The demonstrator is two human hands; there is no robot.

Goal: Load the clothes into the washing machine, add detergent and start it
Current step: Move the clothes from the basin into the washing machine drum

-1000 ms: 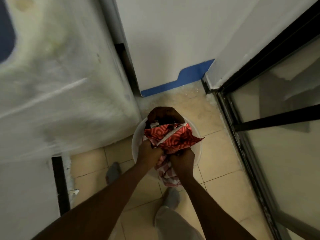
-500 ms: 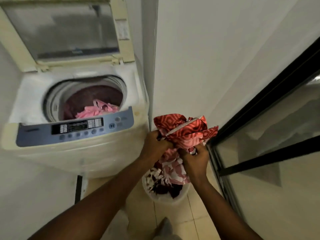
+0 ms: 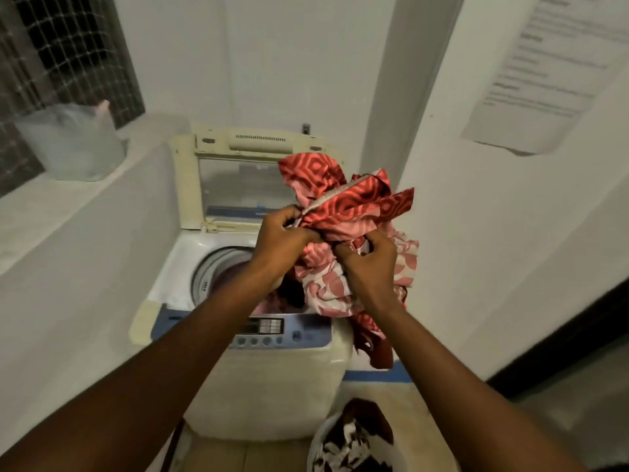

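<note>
Both hands raised at centre frame, above the washing machine (image 3: 272, 386). Left hand (image 3: 282, 238) has its grip closed on a bundle of red and pink patterned cloth (image 3: 343, 212), fingers pinched into the upper folds near a pale hem edge. Right hand (image 3: 369, 262) grips the same bundle lower down and just to the right, fingers curled into the pink-and-white part. The cloth stands up above the hands, and a dark red tail of it hangs down at the right, past the front right corner of the machine.

Machine is a top-loader, cream body, lid (image 3: 235, 189) standing open behind the hands. Drum opening (image 3: 218, 270) partly hidden by the left forearm; something pink shows inside, just below the wrist. Blue control panel (image 3: 272, 332) along the front edge, buttons and a small display; labels too blurred to read.

Lower right of frame: a white basket (image 3: 315, 447) on the floor, dark and white patterned clothes (image 3: 357, 437) in it.

Upper left: a translucent plastic bag (image 3: 71, 141) on a white ledge (image 3: 41, 212) beside a meshed window. Upper right: a printed sheet (image 3: 541, 73) on the wall, text illegible.
</note>
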